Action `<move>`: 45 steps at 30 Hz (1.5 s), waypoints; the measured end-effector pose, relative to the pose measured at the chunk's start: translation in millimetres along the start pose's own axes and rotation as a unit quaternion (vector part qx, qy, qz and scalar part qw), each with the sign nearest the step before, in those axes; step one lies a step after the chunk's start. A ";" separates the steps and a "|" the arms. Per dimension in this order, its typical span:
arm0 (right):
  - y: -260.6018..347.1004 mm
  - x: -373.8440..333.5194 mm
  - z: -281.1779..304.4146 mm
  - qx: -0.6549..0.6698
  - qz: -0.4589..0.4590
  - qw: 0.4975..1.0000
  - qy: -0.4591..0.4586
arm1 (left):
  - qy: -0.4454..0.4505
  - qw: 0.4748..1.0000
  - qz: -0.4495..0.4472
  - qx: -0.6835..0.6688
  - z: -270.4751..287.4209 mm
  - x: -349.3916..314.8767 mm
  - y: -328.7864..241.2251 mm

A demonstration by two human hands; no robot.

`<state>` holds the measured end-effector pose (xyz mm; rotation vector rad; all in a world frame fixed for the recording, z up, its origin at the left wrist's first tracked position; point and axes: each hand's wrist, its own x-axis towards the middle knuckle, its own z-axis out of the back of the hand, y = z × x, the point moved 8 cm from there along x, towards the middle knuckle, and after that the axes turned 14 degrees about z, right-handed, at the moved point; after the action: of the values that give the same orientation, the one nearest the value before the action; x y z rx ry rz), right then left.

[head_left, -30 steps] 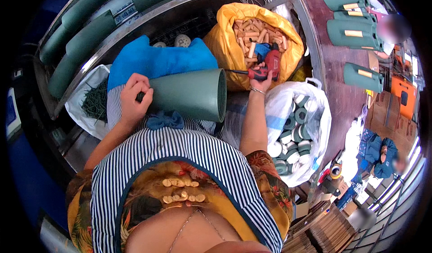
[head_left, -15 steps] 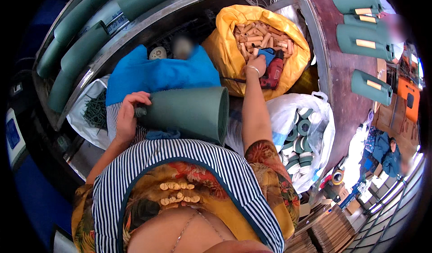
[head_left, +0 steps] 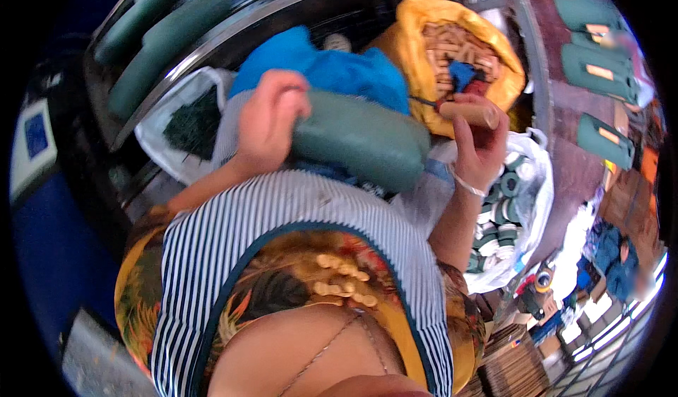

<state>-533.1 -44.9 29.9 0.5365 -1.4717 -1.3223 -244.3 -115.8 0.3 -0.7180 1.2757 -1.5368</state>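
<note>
Tan wood at right of centre: a short, round, smooth wooden dowel (head_left: 480, 116), pinched between thumb and fingers of the bare right hand (head_left: 482, 139). Points mostly left to right along its length, dips slightly toward the right, with a round end showing on that side. Just to the left and a little lower, at mid-frame, a dark green, smooth tube of rolled sheet (head_left: 357, 139). Lies across the lap, slopes gently down toward the right, nearly in line with the dowel's own axis. Apart from the dowel in the picture, with its right end toward the right hand. At the opposite end, left of centre, the bare left hand (head_left: 272, 121), fingers bent against the tube; impossible to tell through the blur how firmly closed, or on what. Nearer to the dowel by far: the right hand, with the tube's whole length between it and the left. Behind the dowel, toward the upper right, a crinkled yellow bag (head_left: 412, 51) full of similar tan wooden pieces (head_left: 452, 44), with a blue-and-red power tool (head_left: 472, 83), partly hidden, among them.
</note>
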 end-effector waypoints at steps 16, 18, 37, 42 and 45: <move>71.2 -92.5 -155.7 -0.253 0.272 0.850 0.374 | 0.020 0.997 -0.038 -0.064 -3.5 -41.8 27.9; 66.7 -92.1 -158.0 -0.229 0.224 0.862 0.394 | 0.023 0.998 -0.039 -0.035 -2.9 -41.5 35.0; -46.2 -306.5 322.4 -0.475 -0.428 0.768 -0.041 | 0.148 0.955 0.228 -0.120 -22.2 35.9 63.9; 22.4 -221.9 265.3 -0.680 -0.241 0.692 -0.037 | 0.331 0.748 0.370 -0.440 -109.1 19.2 44.2; 102.3 -147.5 193.1 -0.524 0.011 0.847 -0.088 | 0.360 0.622 0.454 -0.526 -146.8 11.8 17.6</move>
<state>-620.0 195.8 93.7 -0.3310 -0.6728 -1.9331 -373.1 -71.2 -58.4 0.0706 2.6430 -0.0056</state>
